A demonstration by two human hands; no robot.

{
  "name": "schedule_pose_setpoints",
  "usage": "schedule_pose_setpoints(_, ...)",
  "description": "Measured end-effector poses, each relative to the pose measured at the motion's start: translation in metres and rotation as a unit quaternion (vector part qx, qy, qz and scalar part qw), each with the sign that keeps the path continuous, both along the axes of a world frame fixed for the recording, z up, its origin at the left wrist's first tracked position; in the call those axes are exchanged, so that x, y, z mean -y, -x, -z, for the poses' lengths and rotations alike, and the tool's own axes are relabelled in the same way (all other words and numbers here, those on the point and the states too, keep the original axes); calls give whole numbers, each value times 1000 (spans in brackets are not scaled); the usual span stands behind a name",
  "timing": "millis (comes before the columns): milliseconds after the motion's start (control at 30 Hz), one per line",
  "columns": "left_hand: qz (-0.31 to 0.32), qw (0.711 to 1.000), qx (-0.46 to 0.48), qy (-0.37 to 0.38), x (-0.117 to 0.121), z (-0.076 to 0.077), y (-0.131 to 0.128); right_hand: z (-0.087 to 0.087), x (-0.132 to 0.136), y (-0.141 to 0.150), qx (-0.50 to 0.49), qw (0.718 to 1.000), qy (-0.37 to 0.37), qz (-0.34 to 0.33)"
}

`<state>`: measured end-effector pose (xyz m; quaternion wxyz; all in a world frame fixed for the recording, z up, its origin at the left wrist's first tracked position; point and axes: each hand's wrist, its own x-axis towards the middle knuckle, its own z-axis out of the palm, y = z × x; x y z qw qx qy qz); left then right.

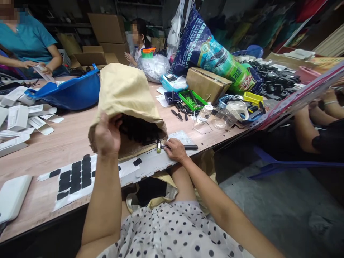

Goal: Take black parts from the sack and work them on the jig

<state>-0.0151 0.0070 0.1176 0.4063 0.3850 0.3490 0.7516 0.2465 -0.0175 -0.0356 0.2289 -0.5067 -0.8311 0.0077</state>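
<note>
A tan paper sack (126,86) lies on its side on the table, its mouth facing me. Dark pieces (137,130) fill the shadowed inside; their kind is hard to make out. My left hand (109,134) grips the upper left of the sack's mouth, fingers curled over the edge. Just right of the mouth, my right hand (175,149) is closed over a small hammer (190,147) with a black handle and a yellowish head tip. The hammer lies near the table's front edge. Left of it is a white sheet (90,182) with black rounded stickers (76,175).
White boxes (17,116) and a blue basin (72,91) stand left. Behind are a green tray (192,99), a clear bottle (204,113), a plastic jug (228,114) and a carton (205,82). An open sack (172,186) sits below the table edge. Co-workers sit at left, back and right.
</note>
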Motion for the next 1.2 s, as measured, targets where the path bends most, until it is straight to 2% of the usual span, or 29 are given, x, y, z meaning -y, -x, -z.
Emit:
schedule_pose_setpoints(67, 4, 997, -70, 41, 10, 37, -8, 0, 0, 0, 0, 1000, -2, 2)
schedule_pose_setpoints(133, 35, 978, -172, 116, 18, 72, -17, 0, -1, 0, 0, 1000, -5, 5)
schedule_pose_setpoints(200, 41, 939, -268, 213, 20, 100, -23, 0, -1, 1, 1, 1000, -6, 8)
schedule_pose_setpoints(267, 37, 895, -363, 256, 16, 119, -27, 1, -1, 1, 2, 1000, -5, 8)
schedule_pose_setpoints(333, 34, 854, -458, 245, 8, 131, -28, 2, -2, 1, 2, 1000, -4, 9)
schedule_pose_setpoints(433, 39, 784, -577, 227, -4, 139, -30, 2, -3, 2, 3, 1000, -4, 11)
schedule_pose_setpoints(500, 45, 743, -626, 234, -8, 141, -30, 2, -3, 3, 6, 1000, -6, 12)
schedule_pose_setpoints(567, 44, 719, -652, 239, -8, 141, -28, 1, -3, 3, 9, 1000, -7, 14)
schedule_pose_setpoints(667, 32, 714, -662, 225, 1, 137, -24, 1, -4, 3, 9, 1000, -5, 15)
schedule_pose_setpoints(800, 2, 725, -669, 167, 30, 131, -15, 1, -4, 3, 0, 1000, -2, 16)
schedule_pose_setpoints(967, 20, 728, -677, 107, 69, 140, -9, 2, -4, 3, 0, 1000, 7, 17)
schedule_pose_setpoints(1100, 33, 755, -646, 111, 73, 149, -6, -1, -5, -1, 5, 1000, 13, 6)
schedule_pose_setpoints(1200, 54, 770, -623, 127, 68, 148, -5, -4, -5, -3, 9, 1000, 23, -3)
